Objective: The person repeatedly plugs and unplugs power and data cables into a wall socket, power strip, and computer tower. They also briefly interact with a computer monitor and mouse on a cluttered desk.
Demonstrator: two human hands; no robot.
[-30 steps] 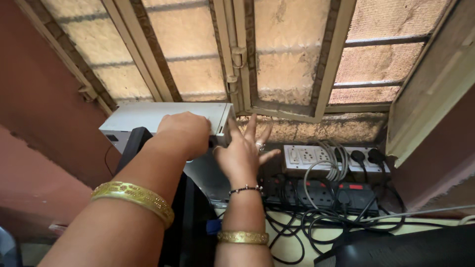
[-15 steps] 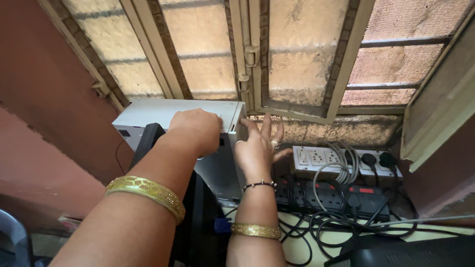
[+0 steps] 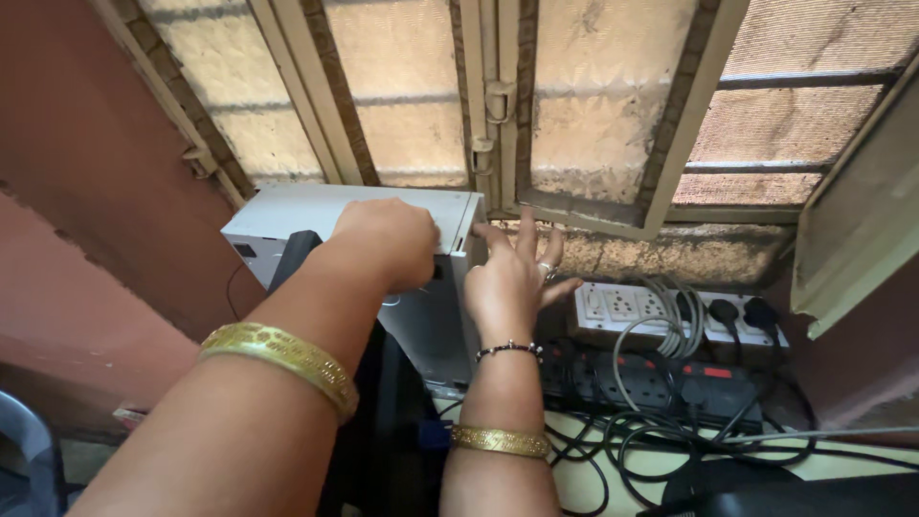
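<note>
1. The grey metal computer case stands upright against the window sill, its pale flat top facing the frosted panes; the lower part drops out of sight behind both forearms and a dark flat object whose kind is hard to make out.
2. The left hand lies curled over the case's top right edge. Its fingertips are hidden over the far side, so whether they truly grip is unclear; it looks closed on the edge.
3. The right hand is open, fingers spread and pointing up, its index side just beside or touching the case's right corner. It holds nothing.
4. Each wrist carries a gold patterned bangle; the right also wears a thin black beaded band.
5. To the right, a white socket board sits above a black power strip, with looped grey and black cables tangled across both.
6. The window frame is painted cream, chipped and stained; the right pane is covered with coarse mesh.
</note>
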